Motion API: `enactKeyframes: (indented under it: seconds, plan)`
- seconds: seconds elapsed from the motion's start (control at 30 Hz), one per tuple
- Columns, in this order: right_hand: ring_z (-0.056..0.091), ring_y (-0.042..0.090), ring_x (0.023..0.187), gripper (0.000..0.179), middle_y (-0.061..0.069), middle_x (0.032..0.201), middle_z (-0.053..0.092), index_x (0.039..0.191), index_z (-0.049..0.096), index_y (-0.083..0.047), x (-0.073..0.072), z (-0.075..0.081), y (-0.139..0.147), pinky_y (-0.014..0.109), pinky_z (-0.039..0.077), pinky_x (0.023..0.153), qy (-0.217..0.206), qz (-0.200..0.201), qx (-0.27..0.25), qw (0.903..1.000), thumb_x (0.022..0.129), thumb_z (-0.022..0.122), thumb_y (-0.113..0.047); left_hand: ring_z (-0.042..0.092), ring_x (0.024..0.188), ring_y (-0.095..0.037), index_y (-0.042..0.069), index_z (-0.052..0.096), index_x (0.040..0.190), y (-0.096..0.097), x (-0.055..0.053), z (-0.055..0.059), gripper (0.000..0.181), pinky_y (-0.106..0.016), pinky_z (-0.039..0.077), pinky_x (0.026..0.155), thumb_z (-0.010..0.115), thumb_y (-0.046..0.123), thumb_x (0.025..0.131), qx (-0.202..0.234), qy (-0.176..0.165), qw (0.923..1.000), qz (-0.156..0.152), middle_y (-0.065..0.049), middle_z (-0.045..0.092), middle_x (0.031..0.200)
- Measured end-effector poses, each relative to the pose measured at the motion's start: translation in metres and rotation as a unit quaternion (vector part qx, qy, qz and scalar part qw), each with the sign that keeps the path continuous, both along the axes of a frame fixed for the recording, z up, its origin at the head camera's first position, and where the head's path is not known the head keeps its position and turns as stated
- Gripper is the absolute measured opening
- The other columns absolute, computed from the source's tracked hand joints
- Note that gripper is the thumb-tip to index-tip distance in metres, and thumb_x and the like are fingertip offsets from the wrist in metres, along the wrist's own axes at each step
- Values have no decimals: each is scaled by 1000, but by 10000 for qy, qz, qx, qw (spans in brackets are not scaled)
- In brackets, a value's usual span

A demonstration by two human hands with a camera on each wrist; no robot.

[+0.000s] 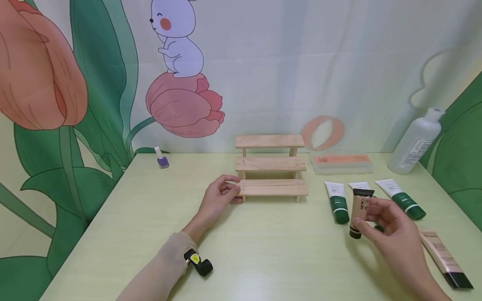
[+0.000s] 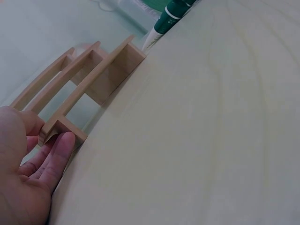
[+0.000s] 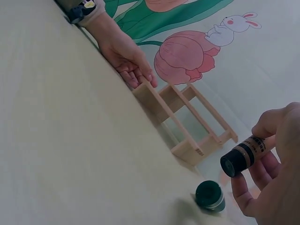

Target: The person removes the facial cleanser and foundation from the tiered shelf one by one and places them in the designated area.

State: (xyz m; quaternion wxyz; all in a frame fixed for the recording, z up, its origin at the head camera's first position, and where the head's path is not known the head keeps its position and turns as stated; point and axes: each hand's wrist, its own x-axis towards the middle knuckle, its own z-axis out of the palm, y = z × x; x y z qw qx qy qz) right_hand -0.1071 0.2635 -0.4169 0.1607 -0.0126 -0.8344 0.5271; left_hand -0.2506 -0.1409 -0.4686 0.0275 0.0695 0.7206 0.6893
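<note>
A small wooden three-step shelf stands at the middle of the pale green table. My left hand grips the left end of its lowest step, thumb on top and fingers against the leg; the left wrist view shows those fingers on the shelf. My right hand holds a beige tube with a black cap a little above the table, cap down, to the right of the shelf. In the right wrist view that tube points its cap at the camera.
Two white tubes with green caps lie behind my right hand, another beige tube at the right edge. A flat orange-topped box, a white bottle and a purple nail polish bottle stand near the back wall.
</note>
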Motion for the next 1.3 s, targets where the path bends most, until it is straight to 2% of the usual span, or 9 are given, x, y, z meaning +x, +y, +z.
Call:
enactKeyframes:
  seconds: [0.13, 0.3, 0.4, 0.57, 0.73, 0.83, 1.1, 1.3]
  plan:
    - [66, 0, 105, 53, -7, 128, 63, 143, 57, -4, 6, -11, -1, 6, 59, 89, -449, -89, 73, 9989, 100, 86, -10, 80, 93, -25, 5, 69, 135, 0, 0, 1, 25, -39, 73, 89, 69, 2, 110, 30, 25, 10000, 2, -18, 74, 108]
    - [65, 0, 100, 60, 11, 133, 66, 148, 53, -2, 15, -24, -1, 11, 63, 83, -1235, -28, 313, 9918, 100, 87, -14, 80, 94, -24, 5, 69, 134, 0, -1, 0, 25, -39, 73, 89, 69, 2, 109, 40, -22, 10000, -5, -17, 74, 108]
    - [66, 1, 99, 63, 18, 134, 66, 151, 52, -1, 20, -28, -1, 11, 63, 83, -1449, 53, 488, 9882, 100, 87, -14, 80, 94, -25, 4, 69, 134, 0, 0, 0, 25, -39, 73, 89, 69, 2, 109, 64, -26, 10000, -11, -17, 75, 107]
    - [67, 4, 99, 64, 18, 133, 65, 151, 52, -1, 22, -29, 1, 13, 63, 82, -1667, 102, 621, 9840, 100, 87, -18, 80, 93, -24, 4, 69, 134, 0, 0, 1, 25, -38, 73, 88, 70, 2, 109, 59, -21, 10000, 14, -17, 75, 107]
    - [67, 15, 104, 68, 18, 132, 65, 154, 50, 0, 20, -28, 1, 15, 64, 81, -2072, 71, 629, 9763, 101, 87, -22, 80, 91, -23, 4, 69, 134, 0, 0, 1, 25, -37, 73, 87, 70, 1, 109, 82, -49, 10000, 2, -17, 75, 107]
    - [67, 20, 105, 69, 17, 130, 66, 155, 50, 1, 20, -28, -2, 18, 65, 80, -2158, 49, 676, 9741, 101, 87, -21, 80, 91, -23, 4, 69, 134, 0, 0, 1, 25, -37, 73, 87, 70, 1, 109, 66, -40, 10000, 11, -17, 75, 107]
    - [67, 25, 106, 68, 17, 127, 67, 152, 52, 3, 20, -25, -6, 20, 63, 74, -2401, 114, 898, 9665, 100, 88, -23, 80, 92, -23, 4, 70, 133, 1, 0, 1, 25, -38, 73, 88, 70, 1, 109, 24, -27, 10000, 35, -17, 75, 106]
    - [65, 23, 98, 70, 13, 117, 69, 149, 55, 4, 19, -27, -6, 23, 59, 67, -2625, 84, 991, 9598, 97, 90, -27, 80, 92, -25, 5, 70, 134, 0, 0, -1, 25, -39, 73, 88, 70, 2, 109, 5, -40, 10000, 41, -18, 75, 106]
